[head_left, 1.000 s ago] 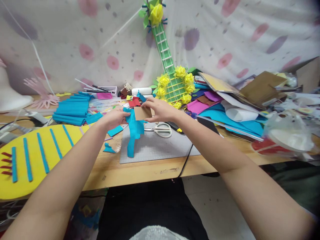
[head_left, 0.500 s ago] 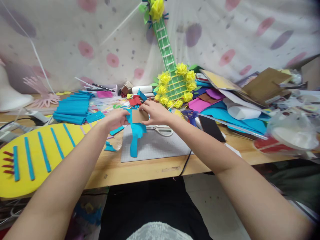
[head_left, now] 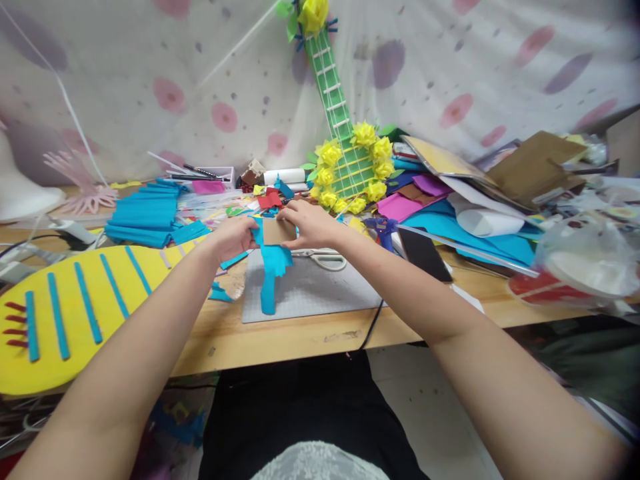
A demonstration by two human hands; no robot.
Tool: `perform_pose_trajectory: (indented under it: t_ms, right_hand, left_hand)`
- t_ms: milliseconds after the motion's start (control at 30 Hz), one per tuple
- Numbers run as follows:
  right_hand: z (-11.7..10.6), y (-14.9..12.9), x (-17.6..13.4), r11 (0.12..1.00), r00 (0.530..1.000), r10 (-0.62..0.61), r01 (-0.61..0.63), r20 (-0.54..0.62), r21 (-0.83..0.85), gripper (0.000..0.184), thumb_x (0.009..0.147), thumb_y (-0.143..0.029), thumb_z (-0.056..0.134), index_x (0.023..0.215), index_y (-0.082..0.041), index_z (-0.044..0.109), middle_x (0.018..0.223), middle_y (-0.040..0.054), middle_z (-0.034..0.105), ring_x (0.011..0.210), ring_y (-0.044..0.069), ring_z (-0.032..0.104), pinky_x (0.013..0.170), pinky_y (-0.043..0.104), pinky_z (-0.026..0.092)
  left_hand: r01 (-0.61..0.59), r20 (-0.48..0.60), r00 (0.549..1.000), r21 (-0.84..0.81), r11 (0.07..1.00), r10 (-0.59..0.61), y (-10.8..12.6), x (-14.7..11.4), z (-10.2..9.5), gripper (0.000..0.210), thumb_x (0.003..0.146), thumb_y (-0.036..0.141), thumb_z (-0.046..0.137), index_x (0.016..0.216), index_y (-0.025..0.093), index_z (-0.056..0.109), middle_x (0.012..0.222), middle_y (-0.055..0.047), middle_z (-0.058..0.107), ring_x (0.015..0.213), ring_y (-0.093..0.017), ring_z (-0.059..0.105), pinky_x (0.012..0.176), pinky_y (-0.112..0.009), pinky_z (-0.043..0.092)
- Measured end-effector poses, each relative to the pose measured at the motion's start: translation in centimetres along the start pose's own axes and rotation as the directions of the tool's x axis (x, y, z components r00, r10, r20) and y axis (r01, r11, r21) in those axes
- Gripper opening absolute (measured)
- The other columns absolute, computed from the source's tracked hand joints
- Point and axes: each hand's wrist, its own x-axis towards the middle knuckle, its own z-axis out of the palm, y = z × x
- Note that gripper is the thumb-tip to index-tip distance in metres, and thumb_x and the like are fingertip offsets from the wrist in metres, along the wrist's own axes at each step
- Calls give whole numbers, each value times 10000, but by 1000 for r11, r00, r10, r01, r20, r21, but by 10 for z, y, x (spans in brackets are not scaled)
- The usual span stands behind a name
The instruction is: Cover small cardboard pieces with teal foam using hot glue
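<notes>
Between my two hands is a small square of brown cardboard (head_left: 278, 232) with blue crepe paper (head_left: 270, 273) around its left side and below it. My left hand (head_left: 237, 238) pinches the blue paper at the cardboard's left edge. Fingers of my right hand (head_left: 307, 225) curl over the top and right side of the cardboard, gripping it. A torn strip of the paper hangs down over the grey cutting mat (head_left: 320, 293). Scissors with white handles (head_left: 327, 259) lie on the mat beneath my right hand.
A yellow guitar-shaped cutout (head_left: 90, 313) with blue strips lies at left, near folded blue crepe paper (head_left: 143, 213). Behind my hands leans a green paper guitar (head_left: 350, 167) with yellow flowers. At right are a glue gun (head_left: 384, 233), a black phone-like slab (head_left: 425, 253) and a red-and-white tub (head_left: 565, 280).
Both hands keep the same hold on the cardboard and blue paper. Only a very slight shift of the whole view shows.
</notes>
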Motion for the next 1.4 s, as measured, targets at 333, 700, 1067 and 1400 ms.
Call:
perform_pose_trajectory:
  t_ms: [333, 700, 1067, 1400]
  right_hand:
    - [-1, -1, 1, 1000, 1000, 18, -18, 12, -10, 501, 689, -436, 675, 1092, -163, 558, 1087, 136, 539, 1018, 284, 467, 815, 376, 361]
    - [-1, 5, 2, 884, 991, 126, -130, 37, 449, 511, 682, -452, 687, 1115, -197, 592, 1129, 108, 556, 1039, 260, 515, 883, 415, 409]
    - [20, 21, 6, 304, 969, 139, -240, 207, 922, 289, 660, -410, 721, 869, -211, 702, 935, 0, 676, 932, 185, 603, 876, 344, 476]
    - [4, 16, -2, 200, 901, 33, -430, 432, 880, 276, 651, -251, 743, 900, -154, 673, 832, 5, 692, 685, 95, 626, 646, 200, 521]
  left_hand:
    - [0, 42, 999, -24, 1000, 1, 1, -4, 1, 105, 663, 70, 497, 651, 141, 573, 579, -30, 617, 505, -116, 567, 455, -209, 463]
    - [-120, 33, 993, 135, 984, 116, -15, 10, -14, 223, 527, 179, 764, 718, 148, 653, 746, -67, 684, 679, -199, 655, 579, -294, 514]
    - [-44, 138, 990, 93, 995, 31, 5, -3, -30, 219, 532, 138, 752, 742, 129, 692, 773, -109, 704, 681, -231, 666, 558, -307, 544]
    - [-66, 107, 993, 208, 976, 45, 7, -7, -36, 241, 538, 213, 761, 762, 152, 693, 804, -79, 713, 759, -228, 669, 630, -307, 542]
